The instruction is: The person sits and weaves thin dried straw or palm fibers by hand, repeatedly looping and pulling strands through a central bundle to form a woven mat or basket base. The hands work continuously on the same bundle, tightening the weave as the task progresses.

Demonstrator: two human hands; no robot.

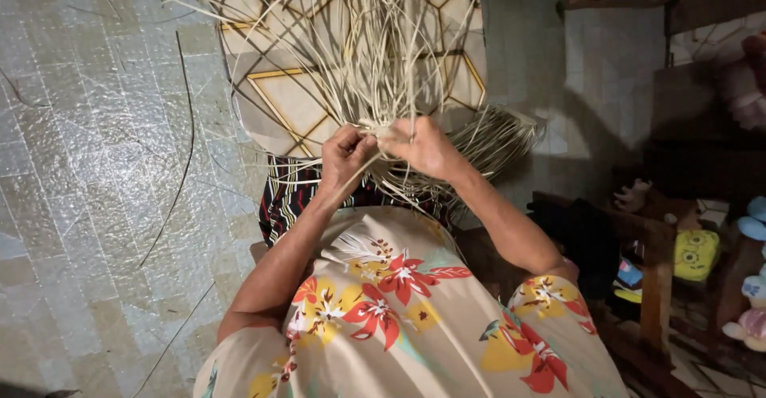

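On the far left, a floor (96, 167) of pale, glossy rectangular tiles reflected the light, with a few thin loose strands (179, 151) lying across it. Toward the centre, the left hand (345, 157) was curled closed, fingers pinching a cluster of flat, dry, straw-coloured strips (359, 55) at the point where they converged. These strips were narrow, stiff and ribbon-like, fanning upward and outward from the hands. Behind them lay a rounded cream mat (295, 99) marked with thin gold and dark lines forming angular panels. Just beside the left hand, the right hand (427, 149) was closed over the same junction, knuckles up, gripping the strips from the other side; the two hands nearly touched. Below and right of the hands, a finished woven section (495, 139) curved outward in tight, ribbed rows. At the far right stood dark wooden furniture (654, 246), with a yellow soft toy (696, 253) and other pastel toys blurred in shadow.
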